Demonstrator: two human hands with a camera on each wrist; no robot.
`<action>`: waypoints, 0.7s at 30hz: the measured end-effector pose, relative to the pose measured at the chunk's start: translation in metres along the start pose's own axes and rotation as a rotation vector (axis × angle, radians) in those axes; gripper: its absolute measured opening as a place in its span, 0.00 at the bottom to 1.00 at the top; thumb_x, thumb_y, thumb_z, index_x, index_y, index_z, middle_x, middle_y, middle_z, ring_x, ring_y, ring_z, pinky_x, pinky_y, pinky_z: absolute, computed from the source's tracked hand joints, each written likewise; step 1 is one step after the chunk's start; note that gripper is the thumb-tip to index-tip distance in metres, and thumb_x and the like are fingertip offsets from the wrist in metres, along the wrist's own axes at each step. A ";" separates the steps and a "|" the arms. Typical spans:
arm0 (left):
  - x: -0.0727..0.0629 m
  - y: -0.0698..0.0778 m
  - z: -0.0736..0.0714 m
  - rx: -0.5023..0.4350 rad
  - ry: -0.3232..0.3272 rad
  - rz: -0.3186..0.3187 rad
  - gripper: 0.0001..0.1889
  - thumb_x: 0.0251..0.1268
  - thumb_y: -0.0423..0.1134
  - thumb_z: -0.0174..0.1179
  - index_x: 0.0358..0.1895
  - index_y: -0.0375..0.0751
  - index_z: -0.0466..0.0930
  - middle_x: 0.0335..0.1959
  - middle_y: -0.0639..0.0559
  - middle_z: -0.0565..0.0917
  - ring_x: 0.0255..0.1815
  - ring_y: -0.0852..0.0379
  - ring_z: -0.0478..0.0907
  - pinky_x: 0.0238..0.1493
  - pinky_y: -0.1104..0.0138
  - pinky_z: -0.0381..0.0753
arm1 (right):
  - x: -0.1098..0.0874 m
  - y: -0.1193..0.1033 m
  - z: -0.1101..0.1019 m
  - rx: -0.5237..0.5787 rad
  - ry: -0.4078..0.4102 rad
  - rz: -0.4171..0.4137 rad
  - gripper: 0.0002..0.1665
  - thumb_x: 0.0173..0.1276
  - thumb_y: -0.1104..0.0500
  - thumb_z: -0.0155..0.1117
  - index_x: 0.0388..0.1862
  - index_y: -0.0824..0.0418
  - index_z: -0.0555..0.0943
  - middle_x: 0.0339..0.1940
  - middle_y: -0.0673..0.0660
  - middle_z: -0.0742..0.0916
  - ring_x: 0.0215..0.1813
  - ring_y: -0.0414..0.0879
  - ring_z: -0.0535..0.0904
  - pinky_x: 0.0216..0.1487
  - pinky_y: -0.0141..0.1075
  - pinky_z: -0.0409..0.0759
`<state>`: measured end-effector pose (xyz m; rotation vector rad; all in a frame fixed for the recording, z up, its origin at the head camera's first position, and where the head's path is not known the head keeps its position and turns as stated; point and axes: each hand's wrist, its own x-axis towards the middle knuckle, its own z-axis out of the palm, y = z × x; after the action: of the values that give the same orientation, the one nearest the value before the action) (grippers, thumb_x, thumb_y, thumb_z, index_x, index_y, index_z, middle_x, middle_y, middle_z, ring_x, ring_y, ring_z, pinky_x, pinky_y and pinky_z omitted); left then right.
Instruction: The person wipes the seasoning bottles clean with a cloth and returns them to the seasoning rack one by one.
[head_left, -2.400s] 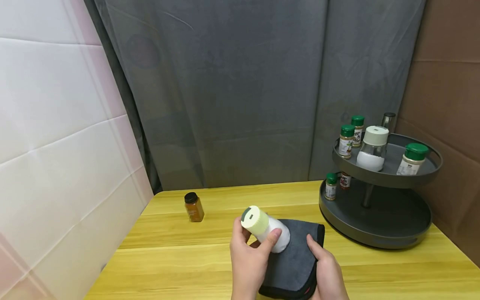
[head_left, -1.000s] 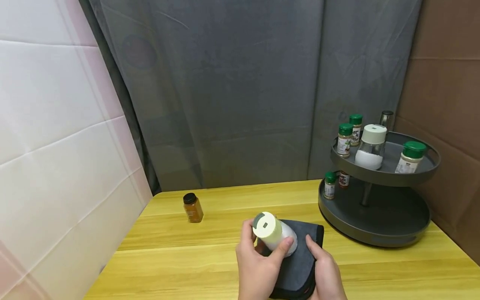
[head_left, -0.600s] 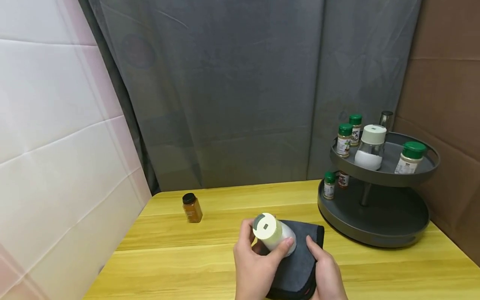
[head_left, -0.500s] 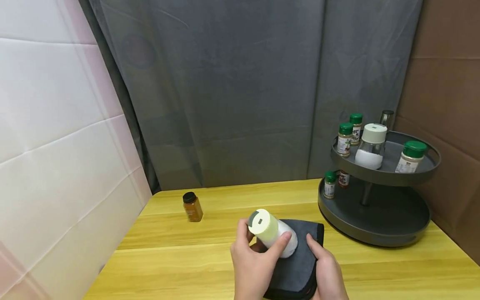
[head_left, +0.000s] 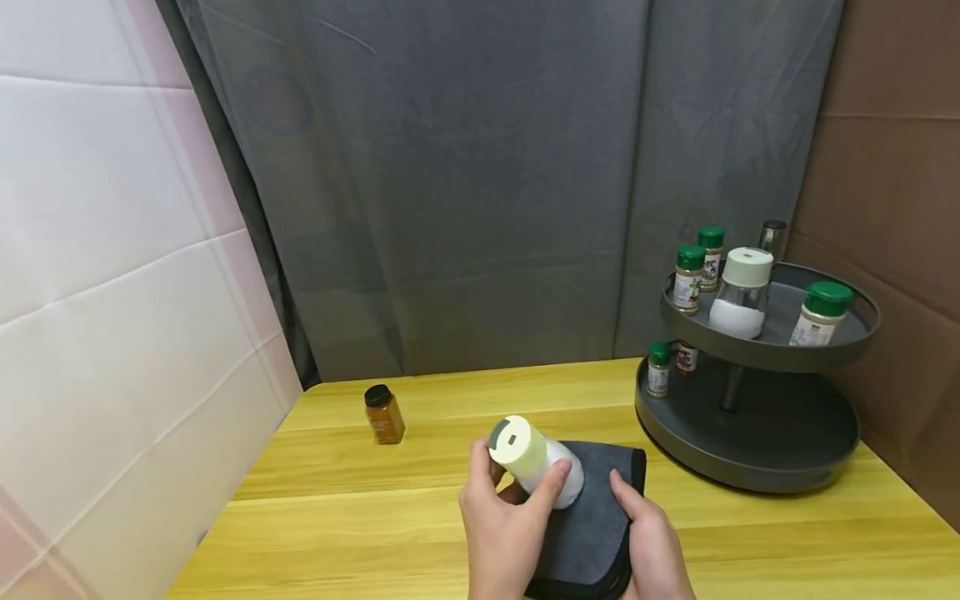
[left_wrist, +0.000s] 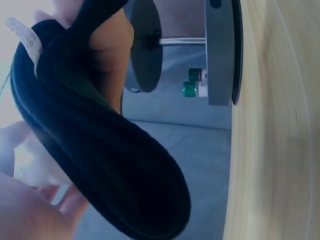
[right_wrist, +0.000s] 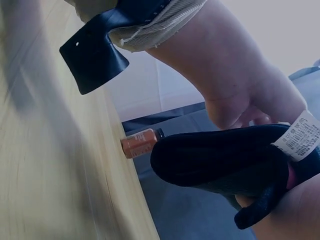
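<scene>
In the head view my left hand (head_left: 506, 521) grips a seasoning shaker (head_left: 536, 461) with a pale cream-green cap and white contents. The shaker tilts, its cap pointing up and to the left. Its base end lies against a folded grey cloth (head_left: 592, 517) with black edging. My right hand (head_left: 654, 542) holds that cloth from the right, thumb on top and the other fingers hidden beneath. The left wrist view shows the cloth's dark underside (left_wrist: 110, 155) covering part of the shaker (left_wrist: 37, 160). A white tag (right_wrist: 300, 137) hangs from the cloth in the right wrist view.
An orange-brown spice jar (head_left: 386, 417) with a black lid stands on the wooden table (head_left: 337, 517) at the left. On the right, a dark two-tier turntable (head_left: 765, 467) bears several green-lidded jars and another white-filled shaker (head_left: 741, 300). A grey curtain (head_left: 465, 208) hangs behind.
The shaker shifted right and down over the cloth, then back up and left, its tilt changing slightly. Both hands keep their hold, and the right hand stays nearly still.
</scene>
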<state>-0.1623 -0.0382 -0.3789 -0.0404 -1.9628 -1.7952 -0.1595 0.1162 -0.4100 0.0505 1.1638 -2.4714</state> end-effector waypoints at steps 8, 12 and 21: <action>-0.005 0.004 0.002 -0.013 -0.013 0.042 0.31 0.51 0.48 0.85 0.54 0.46 0.78 0.48 0.49 0.89 0.45 0.58 0.89 0.45 0.63 0.92 | -0.004 -0.004 0.004 0.041 -0.053 0.015 0.47 0.86 0.30 0.32 0.89 0.56 0.43 0.64 0.45 0.85 0.66 0.40 0.82 0.77 0.46 0.76; -0.003 0.003 0.002 0.050 0.030 0.053 0.32 0.53 0.49 0.84 0.58 0.46 0.78 0.51 0.50 0.88 0.50 0.57 0.89 0.49 0.59 0.92 | -0.005 -0.005 0.004 0.028 -0.042 0.037 0.48 0.86 0.30 0.34 0.90 0.56 0.41 0.64 0.44 0.85 0.64 0.38 0.83 0.77 0.45 0.76; -0.001 0.005 0.004 0.029 -0.006 0.077 0.31 0.53 0.46 0.84 0.58 0.45 0.77 0.50 0.50 0.89 0.49 0.56 0.88 0.46 0.64 0.91 | -0.002 -0.002 0.005 0.024 -0.011 0.011 0.47 0.85 0.30 0.36 0.88 0.59 0.46 0.61 0.45 0.86 0.63 0.39 0.84 0.75 0.45 0.78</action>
<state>-0.1605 -0.0333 -0.3746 -0.1106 -1.9640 -1.7188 -0.1575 0.1145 -0.4043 0.0499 1.1267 -2.4736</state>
